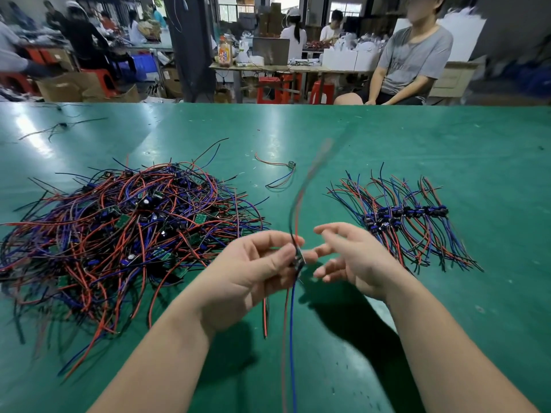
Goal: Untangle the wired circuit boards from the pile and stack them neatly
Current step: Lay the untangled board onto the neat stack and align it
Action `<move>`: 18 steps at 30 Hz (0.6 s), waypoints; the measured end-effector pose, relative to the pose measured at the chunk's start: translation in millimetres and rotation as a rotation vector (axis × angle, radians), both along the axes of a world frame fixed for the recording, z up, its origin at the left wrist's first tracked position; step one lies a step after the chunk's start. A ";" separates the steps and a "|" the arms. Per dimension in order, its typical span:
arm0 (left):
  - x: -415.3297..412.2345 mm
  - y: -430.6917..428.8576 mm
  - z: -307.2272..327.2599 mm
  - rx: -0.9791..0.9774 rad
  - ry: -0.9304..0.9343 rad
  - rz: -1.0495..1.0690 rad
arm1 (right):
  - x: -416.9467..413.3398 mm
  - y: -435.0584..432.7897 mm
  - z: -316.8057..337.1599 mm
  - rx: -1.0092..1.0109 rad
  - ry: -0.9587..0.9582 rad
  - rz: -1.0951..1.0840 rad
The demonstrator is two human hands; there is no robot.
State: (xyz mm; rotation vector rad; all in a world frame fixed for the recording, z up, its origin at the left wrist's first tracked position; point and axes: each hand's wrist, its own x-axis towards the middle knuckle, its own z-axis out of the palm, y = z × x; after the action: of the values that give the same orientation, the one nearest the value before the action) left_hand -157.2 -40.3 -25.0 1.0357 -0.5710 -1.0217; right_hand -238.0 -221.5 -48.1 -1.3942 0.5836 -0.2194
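Centrally, item one: wired circuit board [299,259], lifted clear of the counter [387,138]; pinched at the board itself by thumb and fingertips of the left hand [256,272], presumably so that the leads hang free and fall apart under their own weight; red and black leads rising above the grip, blurred; blue and red leads dropping below it toward the near edge; a further short red-and-black pair hanging under the left palm, attachment unclear;

item two: right hand [354,263], grasping nothing, fingers spread and loosely bent, fingertips just beside the held board, contact with it not certain; placed, by judgement, to comb or straighten the leads next;

item three: pile [128,228], left of both hands, on the counter; red, blue and black wires crossed over one another, small green boards and dark capacitors buried among them; source stock, large, so task judged far from finished;

item four: stack [405,219], right of both hands; boards laid in an overlapping row, wires fanned away on both sides, near parallel; arrangement likely chosen to keep leads from knotting again; natural destination for the held board;

item five: lone board [291,165], beyond the hands, between pile and stack, apart from both, wires curled; reason for separate placing not evident;

sundry: stray wires [59,126] at the far left of the counter; seated person [414,55] beyond its far edge
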 end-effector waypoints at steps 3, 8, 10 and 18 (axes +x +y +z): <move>0.7 -3.6 1.2 -0.131 0.176 0.144 | -1.7 22.4 0.5 -0.076 -0.233 0.268; -2.3 -9.6 -2.1 -0.062 0.107 0.418 | 9.1 49.5 3.8 0.115 -0.495 0.108; -6.8 -13.2 -7.0 -0.044 -0.017 0.489 | 10.7 51.1 3.5 0.245 -0.497 0.037; -10.3 -13.5 -18.3 0.032 -0.423 0.317 | 5.7 31.2 15.5 0.399 -0.453 -0.059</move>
State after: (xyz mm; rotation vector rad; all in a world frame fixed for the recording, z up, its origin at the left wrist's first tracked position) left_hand -167.6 -53.8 -43.3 1.3351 -0.7060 -0.5348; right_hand -232.3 -190.2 -32.6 -0.9011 0.2692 -0.4280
